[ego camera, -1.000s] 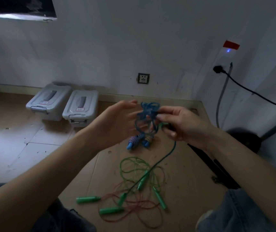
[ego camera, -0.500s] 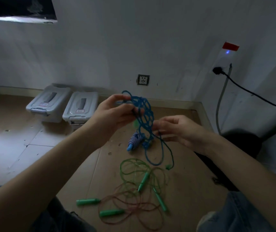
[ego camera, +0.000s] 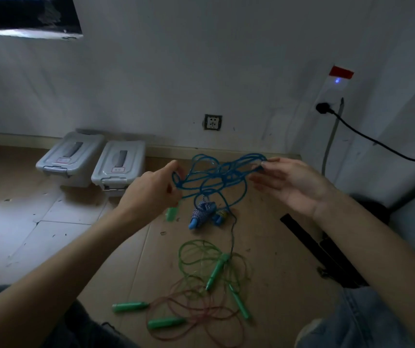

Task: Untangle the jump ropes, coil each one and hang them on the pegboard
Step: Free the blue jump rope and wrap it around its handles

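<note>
**Blue rope stretched between two hands above a tangle on the floor**

A person holds a blue jump rope [ego camera: 216, 177] in the air, its knot of loops pulled out sideways — the long axis runs left to right, level with the far wall's skirting. The left hand [ego camera: 151, 189] has its fingers curled round the left end of the loops, index finger raised. The right hand [ego camera: 289, 184] is spread palm-up, fingers nearly straight, the rope's right loops caught at its fingertips. One strand drops from the bundle down to a green handle [ego camera: 217, 268] that lies slanted on the floor, its tip pointing near and left. Around it lie a green rope [ego camera: 196, 254] and a reddish rope [ego camera: 201, 312] in overlapping loops, with more green handles nearer the camera. A blue striped bundle [ego camera: 201, 213] sits on the floor under the raised rope. The floor is brown board at centre, pale tile at left. Two grey lidded bins [ego camera: 93, 159] stand against the white wall — a wall socket [ego camera: 212, 122] is to their right, and a black cable [ego camera: 367, 136] runs from a plug at far right.
</note>
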Motion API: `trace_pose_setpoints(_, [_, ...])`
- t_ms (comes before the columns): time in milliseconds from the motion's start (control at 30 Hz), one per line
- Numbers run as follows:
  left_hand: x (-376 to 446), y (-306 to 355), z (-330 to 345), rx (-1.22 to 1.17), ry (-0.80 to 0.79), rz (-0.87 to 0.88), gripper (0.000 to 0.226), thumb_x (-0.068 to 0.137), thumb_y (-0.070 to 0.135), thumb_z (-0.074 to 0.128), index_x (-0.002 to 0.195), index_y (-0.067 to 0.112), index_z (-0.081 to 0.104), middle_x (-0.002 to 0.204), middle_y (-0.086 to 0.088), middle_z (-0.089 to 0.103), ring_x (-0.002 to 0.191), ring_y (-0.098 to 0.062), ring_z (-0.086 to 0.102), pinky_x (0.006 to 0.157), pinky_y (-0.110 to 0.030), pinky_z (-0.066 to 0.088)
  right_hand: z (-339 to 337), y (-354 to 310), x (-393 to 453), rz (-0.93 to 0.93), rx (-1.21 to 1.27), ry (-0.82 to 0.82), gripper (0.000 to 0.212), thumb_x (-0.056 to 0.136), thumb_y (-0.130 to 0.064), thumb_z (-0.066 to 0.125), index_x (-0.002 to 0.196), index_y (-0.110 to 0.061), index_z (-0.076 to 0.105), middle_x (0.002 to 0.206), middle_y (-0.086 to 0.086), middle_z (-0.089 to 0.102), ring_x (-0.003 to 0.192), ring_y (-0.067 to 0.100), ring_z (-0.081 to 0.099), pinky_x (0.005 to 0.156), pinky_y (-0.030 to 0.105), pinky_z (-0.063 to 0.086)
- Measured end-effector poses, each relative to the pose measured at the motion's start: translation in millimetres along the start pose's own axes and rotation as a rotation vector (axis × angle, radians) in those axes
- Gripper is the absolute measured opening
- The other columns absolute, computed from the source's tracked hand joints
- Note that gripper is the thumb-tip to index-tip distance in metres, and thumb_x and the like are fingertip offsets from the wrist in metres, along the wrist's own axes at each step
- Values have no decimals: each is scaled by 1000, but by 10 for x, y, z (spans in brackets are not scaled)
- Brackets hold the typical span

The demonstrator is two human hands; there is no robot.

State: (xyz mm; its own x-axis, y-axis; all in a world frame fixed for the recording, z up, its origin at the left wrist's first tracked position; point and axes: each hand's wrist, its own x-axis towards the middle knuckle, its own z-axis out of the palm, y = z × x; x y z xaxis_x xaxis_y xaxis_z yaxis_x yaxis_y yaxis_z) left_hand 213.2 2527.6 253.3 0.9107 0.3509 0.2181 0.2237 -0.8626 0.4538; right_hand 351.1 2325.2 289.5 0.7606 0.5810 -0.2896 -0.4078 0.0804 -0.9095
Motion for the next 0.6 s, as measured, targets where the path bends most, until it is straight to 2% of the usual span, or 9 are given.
trace_pose_setpoints(67, [23,21,30,-2,-16,-32,24,83,7,54,103,20,49,75,-1,70,66,-20,64,63,-33,53,41,8,-13,43,172,-63,15,93,-4,46,85,-3,59,71,8,68,60,16,67,57,25,58])
trace_pose_setpoints(100, [31,55,40,-113,-34,-92,24,84,6,55,103,19,49,76,-3,70,67,-21,64,64,-33,53,66,9,-17,54,184,-75,19,93,-6,44,82,-4,59,67,6,67,56,13,64,51,22,55])
trace_pose_setpoints(133, [36,111,38,-324,-70,-187,24,84,4,57,102,18,48,77,-5,69,68,-20,65,67,-34,53,89,5,-20,59,159,-81,22,94,-8,43,78,-6,58,64,3,64,52,10,60,46,19,51])
trace_pose_setpoints(233, [26,276,-24,-1290,-242,-450,28,85,-5,51,104,16,48,91,-14,70,80,-22,69,74,-35,56,148,58,-42,47,-47,-139,26,95,-11,38,72,-12,51,57,-1,55,46,8,50,41,19,44])
trace_pose_setpoints(267, [39,292,-44,-1520,-290,-483,28,87,-4,45,107,15,48,98,-14,70,86,-24,69,75,-37,57,167,110,-46,32,-117,-162,26,95,-11,37,72,-12,49,56,-2,53,48,9,50,43,20,44])
trace_pose_setpoints(333, [69,296,-94,-1742,-348,-477,29,84,4,44,110,13,53,99,-10,69,86,-24,69,76,-40,57,199,204,-58,0,-176,-188,25,95,-10,39,72,-13,47,54,-3,50,51,11,49,48,23,48])
trace_pose_setpoints(400, [85,291,-139,-1726,-350,-436,21,78,14,54,97,11,65,85,-5,63,68,-16,65,72,-32,57,201,188,-46,-23,-125,-155,25,96,-11,42,72,-14,47,49,-6,45,49,9,47,50,24,50])
trace_pose_setpoints(500, [65,218,-160,-1438,-249,-395,20,73,19,65,92,12,65,68,0,61,47,-7,51,47,-17,48,93,29,16,-63,61,-1,25,96,-11,43,73,-14,51,40,-9,38,38,5,45,45,19,49])
trace_pose_setpoints(600, [48,85,-129,-969,-180,-288,22,70,27,70,87,16,63,65,-1,62,50,-11,49,47,-19,44,-24,-32,73,-79,149,143,26,97,-13,43,71,-13,49,39,-7,35,32,5,40,36,14,41])
